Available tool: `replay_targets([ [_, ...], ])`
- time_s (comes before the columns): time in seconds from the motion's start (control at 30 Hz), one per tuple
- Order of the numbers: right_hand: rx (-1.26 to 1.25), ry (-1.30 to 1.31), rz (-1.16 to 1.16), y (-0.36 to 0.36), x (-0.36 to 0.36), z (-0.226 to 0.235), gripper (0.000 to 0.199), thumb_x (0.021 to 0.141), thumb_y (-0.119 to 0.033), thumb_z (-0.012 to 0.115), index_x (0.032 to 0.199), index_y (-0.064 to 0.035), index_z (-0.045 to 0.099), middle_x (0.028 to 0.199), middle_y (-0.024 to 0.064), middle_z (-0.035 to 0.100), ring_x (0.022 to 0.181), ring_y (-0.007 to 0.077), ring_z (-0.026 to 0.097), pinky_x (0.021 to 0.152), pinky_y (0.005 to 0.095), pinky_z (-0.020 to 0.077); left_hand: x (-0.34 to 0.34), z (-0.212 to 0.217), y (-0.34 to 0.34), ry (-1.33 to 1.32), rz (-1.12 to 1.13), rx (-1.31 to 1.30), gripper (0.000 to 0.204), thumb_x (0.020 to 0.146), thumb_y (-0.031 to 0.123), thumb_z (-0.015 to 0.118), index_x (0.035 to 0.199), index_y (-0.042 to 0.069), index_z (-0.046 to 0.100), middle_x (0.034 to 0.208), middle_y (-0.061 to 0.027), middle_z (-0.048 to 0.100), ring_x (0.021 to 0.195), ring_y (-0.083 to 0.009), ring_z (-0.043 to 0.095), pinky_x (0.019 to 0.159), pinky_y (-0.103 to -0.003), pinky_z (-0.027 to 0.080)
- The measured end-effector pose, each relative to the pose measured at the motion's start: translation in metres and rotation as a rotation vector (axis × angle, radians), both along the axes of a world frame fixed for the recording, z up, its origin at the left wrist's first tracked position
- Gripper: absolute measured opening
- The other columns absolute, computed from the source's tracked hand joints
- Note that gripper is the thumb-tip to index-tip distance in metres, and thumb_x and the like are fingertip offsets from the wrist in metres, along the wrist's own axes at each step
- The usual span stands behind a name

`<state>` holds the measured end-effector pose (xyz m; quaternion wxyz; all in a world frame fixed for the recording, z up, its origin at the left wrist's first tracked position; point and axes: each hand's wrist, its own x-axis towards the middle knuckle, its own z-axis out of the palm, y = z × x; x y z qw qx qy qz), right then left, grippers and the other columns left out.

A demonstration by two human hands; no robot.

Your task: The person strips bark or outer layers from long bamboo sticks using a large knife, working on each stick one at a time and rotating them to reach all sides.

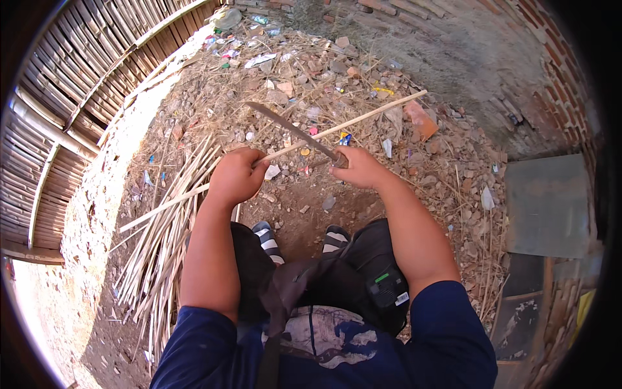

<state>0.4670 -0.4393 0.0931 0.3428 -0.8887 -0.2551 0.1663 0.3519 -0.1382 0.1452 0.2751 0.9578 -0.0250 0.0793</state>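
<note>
My left hand (236,175) is closed around a long pale bamboo strip (369,118). One end of the strip reaches out to the upper right; the other runs down to the left past my wrist. In my right hand (361,167) is the handle of a machete (289,127), its dark blade pointing to the upper left. The blade crosses the strip between my two hands; whether they touch I cannot tell. A pile of similar bamboo strips (162,259) lies on the ground beside my left forearm.
Rubble, dry straw and litter cover the ground, with a broken brick (421,121) ahead to the right. A bamboo slat fence (84,84) stands at the left. A brick wall (466,58) rises at the far right, and a grey panel (545,206) leans near it. My sandalled feet are below my hands.
</note>
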Motion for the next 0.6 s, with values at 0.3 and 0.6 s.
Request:
replay_targets([
  [0.3,0.345,0.325,-0.330,-0.025,0.016,-0.003,0.071,0.087,-0.024,0.073,0.140,0.0108,0.041,0.066,0.0039,0.059,0.052,0.0114,0.055,0.048,0.0288,0.0434,-0.003,0.003,-0.007,-0.039,0.018,0.025,0.023,0.089,0.025,0.067,0.096,0.004,0.072,0.090,-0.0151,0.069,0.087,-0.0361,0.067,0.077,-0.046,0.052],
  [0.6,0.139,0.225,-0.008,-0.005,-0.005,0.009,0.067,0.080,-0.036,0.081,0.126,0.0063,0.059,0.103,0.0147,0.069,0.094,0.0234,0.065,0.084,0.0355,0.0512,0.008,-0.008,-0.015,-0.127,-0.058,-0.025,0.019,0.089,0.021,0.066,0.094,0.003,0.072,0.086,-0.0156,0.067,0.083,-0.0364,0.065,0.075,-0.047,0.051],
])
